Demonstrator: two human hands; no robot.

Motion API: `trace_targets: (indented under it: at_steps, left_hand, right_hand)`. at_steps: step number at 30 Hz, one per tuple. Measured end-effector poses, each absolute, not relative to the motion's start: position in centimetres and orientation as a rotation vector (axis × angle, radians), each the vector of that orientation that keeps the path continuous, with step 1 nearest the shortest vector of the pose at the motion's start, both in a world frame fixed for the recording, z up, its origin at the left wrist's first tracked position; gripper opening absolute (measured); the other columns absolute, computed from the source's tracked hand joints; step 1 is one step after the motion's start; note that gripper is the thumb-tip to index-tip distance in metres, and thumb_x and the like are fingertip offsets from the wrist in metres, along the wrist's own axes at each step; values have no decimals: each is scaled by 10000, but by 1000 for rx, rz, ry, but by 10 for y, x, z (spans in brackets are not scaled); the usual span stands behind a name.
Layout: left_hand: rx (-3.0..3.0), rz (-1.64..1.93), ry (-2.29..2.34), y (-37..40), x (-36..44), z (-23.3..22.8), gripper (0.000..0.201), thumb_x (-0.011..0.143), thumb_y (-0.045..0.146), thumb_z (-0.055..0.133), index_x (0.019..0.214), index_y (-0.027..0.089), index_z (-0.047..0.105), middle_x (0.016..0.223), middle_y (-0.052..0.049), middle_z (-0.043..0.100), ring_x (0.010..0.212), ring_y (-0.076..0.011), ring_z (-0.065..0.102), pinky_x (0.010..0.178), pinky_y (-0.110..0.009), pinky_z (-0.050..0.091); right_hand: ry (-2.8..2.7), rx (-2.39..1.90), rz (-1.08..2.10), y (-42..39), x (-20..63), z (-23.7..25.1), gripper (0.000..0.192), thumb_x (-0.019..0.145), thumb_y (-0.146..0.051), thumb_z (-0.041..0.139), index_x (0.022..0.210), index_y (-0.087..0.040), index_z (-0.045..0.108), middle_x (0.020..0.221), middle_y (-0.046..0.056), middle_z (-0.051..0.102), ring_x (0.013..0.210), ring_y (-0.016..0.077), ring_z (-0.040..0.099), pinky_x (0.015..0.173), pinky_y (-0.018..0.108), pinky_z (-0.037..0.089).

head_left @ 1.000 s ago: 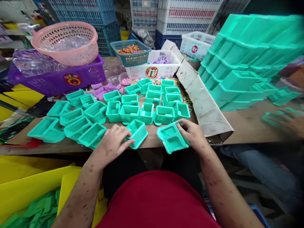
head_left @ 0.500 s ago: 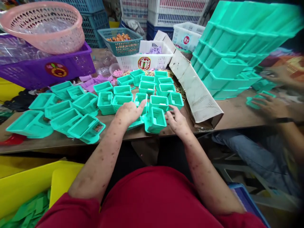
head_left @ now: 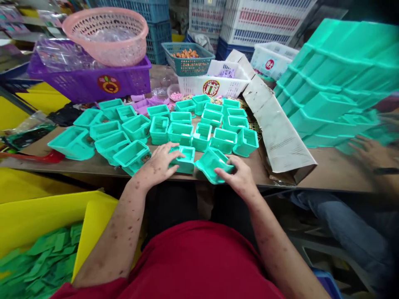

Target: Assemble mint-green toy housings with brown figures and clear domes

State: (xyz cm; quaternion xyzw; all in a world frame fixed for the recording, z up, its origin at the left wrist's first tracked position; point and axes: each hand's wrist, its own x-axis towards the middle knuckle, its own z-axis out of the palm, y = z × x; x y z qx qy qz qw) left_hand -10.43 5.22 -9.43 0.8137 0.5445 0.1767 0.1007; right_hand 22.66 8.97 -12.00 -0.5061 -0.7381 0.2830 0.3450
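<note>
Small turquoise plastic boxes with open tops stand in loose rows before me. My right hand (head_left: pixel 238 173) grips the nearest right turquoise box (head_left: pixel 211 162), thumb on its near side and fingers at its right edge; this box sits tilted and turned on the table's front edge. My left hand (head_left: pixel 158 165) rests with fingers apart against the left end of another turquoise box (head_left: pixel 187 162), which is upright. Behind them stand more upright boxes, including a turquoise box (head_left: pixel 225 140). To my left, longer-looking turquoise pieces (head_left: pixel 71 143) lie close together.
Right of the boxes lies a long cardboard piece (head_left: pixel 279 124), then a tall stack of turquoise parts (head_left: pixel 339 83). A co-worker's hand (head_left: pixel 369 153) is beside that stack. Baskets stand behind, including a purple basket (head_left: pixel 124 85). A yellow bin (head_left: pixel 52 207) holds green pieces at lower left.
The view has swung left. My right hand, open beside a box before, now grips a tilted one. My left hand has come back toward me, to the end of a near box.
</note>
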Motion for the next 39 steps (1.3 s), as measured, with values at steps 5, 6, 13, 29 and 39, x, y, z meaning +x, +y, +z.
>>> trace_targets:
  at_steps: [5, 6, 13, 29, 39]
  left_hand:
    - [2398, 538, 1779, 37, -101, -76, 547, 1000, 434, 732, 1505, 261, 616, 1713, -139, 453, 1612, -381, 373, 1342, -627, 293]
    - [2430, 545, 1774, 36, -94, -72, 688, 962, 519, 781, 1567, 276, 560, 1736, -139, 428, 1624, -400, 344, 1354, -666, 232]
    - [2529, 334, 1586, 49, -34, -64, 504, 964, 485, 817, 1416, 331, 655, 1547, -73, 647, 1459, -354, 532, 1344, -748, 61]
    - [2551, 540, 1675, 82, -20, -45, 327, 1085, 492, 613, 1307, 262, 680, 1422, -116, 700, 1379, -359, 571, 1274, -654, 334]
    - [2715, -137, 1569, 185, 55, -19, 392, 1035, 324, 684, 1410, 210, 668, 1506, -164, 674, 1491, -381, 502, 1282, -711, 305]
  right_hand:
    - [-2007, -1360, 1001, 114, 235, -113, 457, 1073, -554, 382, 1340, -245, 588, 1131, 64, 761, 985, 258, 739, 847, 374, 629]
    - [-2022, -1373, 973, 117, 230, -113, 475, 1077, -549, 384, 1383, -239, 571, 1193, 82, 757, 1037, 257, 739, 878, 371, 625]
    - [-2024, -1539, 481, 132, 215, -103, 424, 1101, -512, 420, 1244, -198, 666, 1267, 181, 713, 1221, 333, 661, 1121, 467, 516]
    - [-1959, -1547, 221, 137, 294, -86, 266, 1043, -355, 606, 1199, -239, 787, 1228, 108, 817, 1135, 309, 728, 1054, 448, 569]
    - [-1710, -1505, 288, 58, 290, -140, 489, 1035, -362, 627, 1497, -201, 648, 1083, 86, 748, 989, 257, 728, 946, 426, 624]
